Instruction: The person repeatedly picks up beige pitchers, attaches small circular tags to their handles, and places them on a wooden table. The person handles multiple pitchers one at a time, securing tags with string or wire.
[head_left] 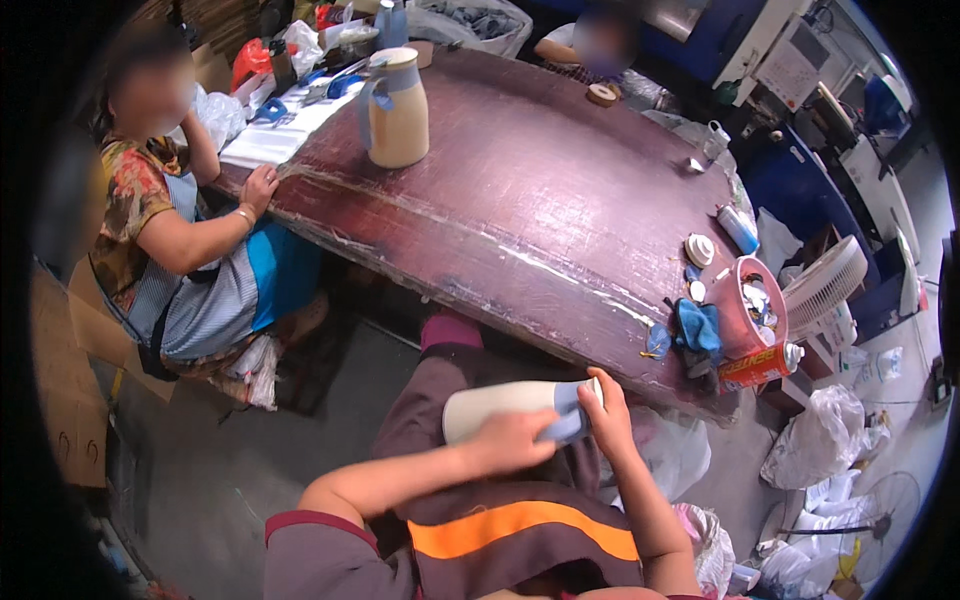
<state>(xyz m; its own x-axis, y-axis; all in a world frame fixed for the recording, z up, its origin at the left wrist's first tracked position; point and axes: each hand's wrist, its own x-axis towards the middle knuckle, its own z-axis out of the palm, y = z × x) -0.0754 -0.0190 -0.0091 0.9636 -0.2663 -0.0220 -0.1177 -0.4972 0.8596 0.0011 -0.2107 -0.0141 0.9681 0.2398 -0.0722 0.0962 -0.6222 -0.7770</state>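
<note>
A cream vacuum jug (475, 408) with a grey-blue collar and handle lies on its side across my lap, its top end pointing right. My right hand (608, 410) grips that top end, thumb over the rim. Against the jug's side, by the handle, is my left hand (508, 445), slightly blurred, its fingers curled at the handle. Whether a small thing sits under those fingers is hidden. Another cream jug (400, 120) with a grey-blue handle and pale lid stands upright on the dark red table (500, 220).
At the table's right end are a pink bucket (725, 315) of small parts, a blue cloth (697, 325), a red spray can (760, 367) and a white lid (699, 249). One person (180, 220) sits at left, another (600, 50) at the far side. Plastic bags (815, 435) lie at right.
</note>
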